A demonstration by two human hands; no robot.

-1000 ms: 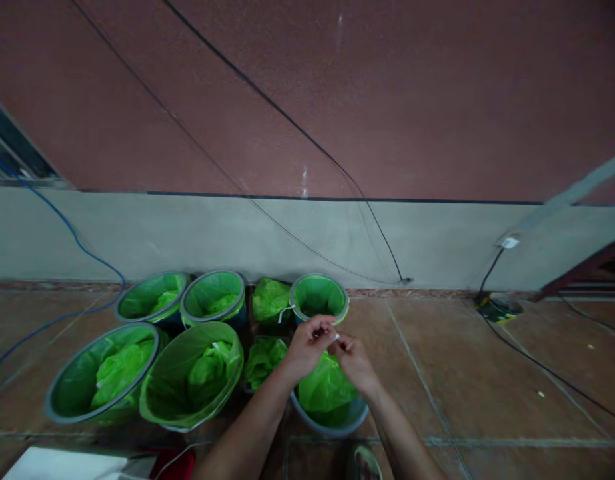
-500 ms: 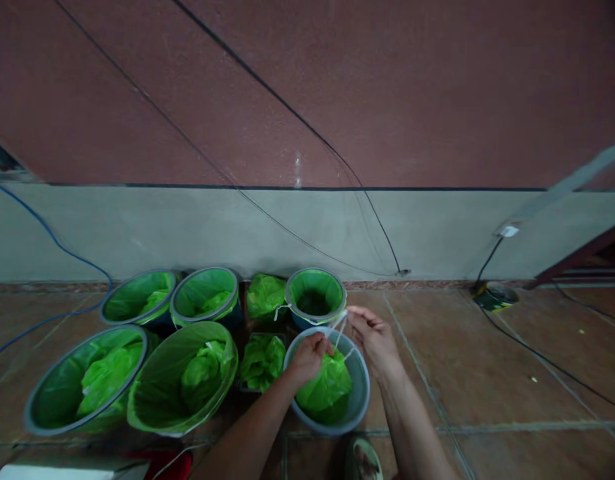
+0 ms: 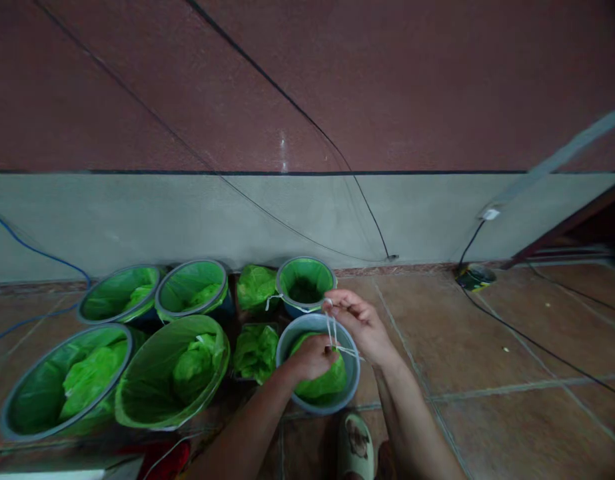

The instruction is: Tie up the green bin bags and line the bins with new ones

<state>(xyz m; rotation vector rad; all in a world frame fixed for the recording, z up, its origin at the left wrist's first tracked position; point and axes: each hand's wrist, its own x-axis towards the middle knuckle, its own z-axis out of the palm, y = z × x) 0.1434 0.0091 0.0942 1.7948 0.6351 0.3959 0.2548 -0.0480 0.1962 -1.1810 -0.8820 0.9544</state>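
My right hand [image 3: 360,323] pinches a loop of white drawstring [image 3: 332,330] above the near right bucket. Just below and to the left, my left hand [image 3: 314,359] is closed on the lower part of the same string. Under both hands a green plastic bag [image 3: 324,383] sits bunched inside the grey-blue bucket [image 3: 354,393]; my left hand hides part of it. Behind stands a smaller bucket [image 3: 307,261] with a green liner, its inside dark at the bottom, and a white string tied at its left rim.
Several green-lined bins [image 3: 122,400] stand at the left, most with a bunched green bag inside. Between the rows are a bundled green bag [image 3: 257,287] and a small green-lined container [image 3: 256,350]. A slippered foot [image 3: 356,443] is just below the bucket. A black cable [image 3: 537,360] crosses the tiles at right.
My left hand has dropped slightly and turned, while the string loop now stretches upright between my hands. The whole view has shifted a little, moving the bins left and up.
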